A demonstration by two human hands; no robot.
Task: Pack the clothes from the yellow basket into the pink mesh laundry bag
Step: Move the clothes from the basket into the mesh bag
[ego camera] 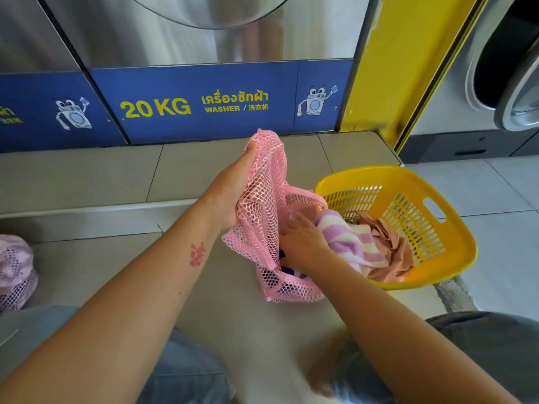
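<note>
Washer (pixel 204 39), steel front with a blue band reading 20 KG, stands beyond both hands. A second machine (pixel 501 68) with its door open is off past the right hand, behind a yellow post (pixel 388 59).

Tiled ledge (pixel 87 176) runs under and ahead of the hands.

Basket (pixel 437 205), yellow, slatted, sits just right of the right hand, tilted toward the person. Inside: a peach-brown garment (pixel 393 249) bunched against the near wall.

Bag (pixel 265 205), pink mesh, hangs between the hands, mouth open toward the basket, its lower end resting on the ledge. Dark purple cloth shows through the mesh at the bottom.

Towel (pixel 347 240), purple and cream stripes, lies across the basket's rim, one end at the bag's mouth under the right hand.

A second pink mesh bundle (pixel 14 269) sits well to the left of the left arm.

Left hand (pixel 233 188) is closed on the bag's upper edge, holding it up. A red mark shows on the left forearm.

Right hand (pixel 303 243) is at the bag's mouth, fingers curled over the towel's end, gripping it.
</note>
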